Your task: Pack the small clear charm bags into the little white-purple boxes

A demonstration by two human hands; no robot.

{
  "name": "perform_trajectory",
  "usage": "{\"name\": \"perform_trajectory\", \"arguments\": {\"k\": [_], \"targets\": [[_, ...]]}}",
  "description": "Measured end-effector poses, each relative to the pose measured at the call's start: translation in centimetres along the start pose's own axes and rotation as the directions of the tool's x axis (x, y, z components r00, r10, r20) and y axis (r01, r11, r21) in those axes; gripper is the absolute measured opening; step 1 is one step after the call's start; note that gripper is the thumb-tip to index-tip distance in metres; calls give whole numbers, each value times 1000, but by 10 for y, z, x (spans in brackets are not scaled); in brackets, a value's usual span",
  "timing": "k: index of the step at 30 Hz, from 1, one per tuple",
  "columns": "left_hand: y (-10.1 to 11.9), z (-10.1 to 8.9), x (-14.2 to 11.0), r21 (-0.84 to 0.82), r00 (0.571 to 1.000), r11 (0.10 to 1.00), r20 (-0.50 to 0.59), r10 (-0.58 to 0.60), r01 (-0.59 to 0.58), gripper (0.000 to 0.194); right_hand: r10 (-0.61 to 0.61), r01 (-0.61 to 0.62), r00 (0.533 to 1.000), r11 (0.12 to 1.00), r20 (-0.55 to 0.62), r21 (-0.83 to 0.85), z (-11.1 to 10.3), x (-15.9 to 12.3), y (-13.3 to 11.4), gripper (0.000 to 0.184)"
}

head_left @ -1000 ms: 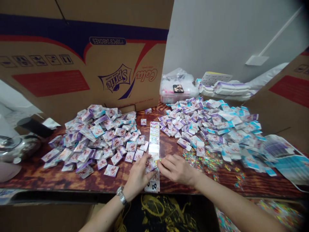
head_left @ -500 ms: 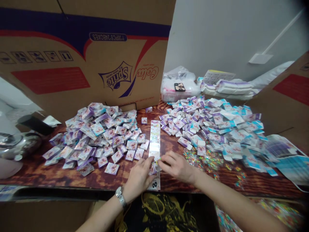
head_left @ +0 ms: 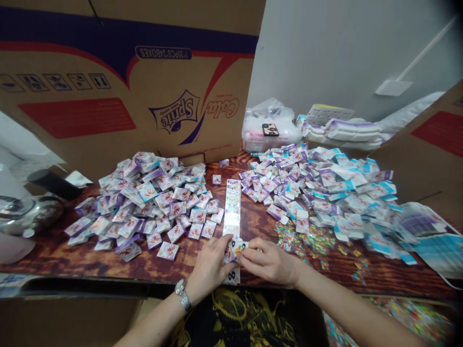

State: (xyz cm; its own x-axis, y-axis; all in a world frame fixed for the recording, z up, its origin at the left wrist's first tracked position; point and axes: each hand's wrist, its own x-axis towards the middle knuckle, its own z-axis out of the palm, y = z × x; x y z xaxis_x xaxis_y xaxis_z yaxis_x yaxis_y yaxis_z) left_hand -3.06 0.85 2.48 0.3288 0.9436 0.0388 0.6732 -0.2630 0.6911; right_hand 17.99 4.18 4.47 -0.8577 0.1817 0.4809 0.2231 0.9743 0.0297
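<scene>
My left hand (head_left: 209, 264), closed, grips a small white-and-purple printed box (head_left: 230, 254) between thumb and fingers, low over the table's front. At the box's right end, my right hand (head_left: 270, 262) pinches a small colourful piece (head_left: 239, 249); a white bit with black round prints shows beside it. How far these sit inside the box I cannot tell. Beneath the hands lies a long sticker strip (head_left: 232, 207), its lower end showing black figures. Left of them spreads a heap of closed small boxes (head_left: 162, 207). On the right is a heap of similar boxes (head_left: 325, 183), many with open flaps.
Small shiny wrapped candies (head_left: 307, 241) lie scattered right of my right hand. A large cardboard carton (head_left: 126, 111) stands at the back left, another (head_left: 430, 144) at the right. Behind are a plastic bag (head_left: 267, 118) with a phone (head_left: 270, 129) on it. Flattened box stacks (head_left: 434, 236) lie far right.
My right hand has turned and shifted slightly at the box's end; the colourful piece and black-printed bit now show between the hands. My left hand keeps its hold. The view has shifted slightly.
</scene>
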Motion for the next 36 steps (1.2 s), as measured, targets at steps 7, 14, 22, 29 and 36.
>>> {"name": "perform_trajectory", "arguments": {"k": [7, 14, 22, 29, 36], "targets": [[0, -4, 2, -143, 1000, 990, 9, 9, -8, 52, 11, -3, 996, 995, -91, 96, -11, 6, 2, 14], [0, -8, 3, -99, 997, 993, 47, 68, -64, 51, 48, -42, 998, 984, -32, 175, -15, 9, -1, 17], [-6, -5, -2, 48, 986, 984, -4, 169, -169, 48, 368, -386, 922, 878, 116, 284, 5, 6, -5, 23], [-1, 3, -5, 4, 985, 994, -135, 106, -107, 49, 597, -590, 794, 708, 118, 388, 4, 16, -18, 22], [5, 8, -6, 83, 969, 987, -195, 151, -138, 51, 711, -695, 701, 661, 62, 282, 13, 20, -15, 27]]}}
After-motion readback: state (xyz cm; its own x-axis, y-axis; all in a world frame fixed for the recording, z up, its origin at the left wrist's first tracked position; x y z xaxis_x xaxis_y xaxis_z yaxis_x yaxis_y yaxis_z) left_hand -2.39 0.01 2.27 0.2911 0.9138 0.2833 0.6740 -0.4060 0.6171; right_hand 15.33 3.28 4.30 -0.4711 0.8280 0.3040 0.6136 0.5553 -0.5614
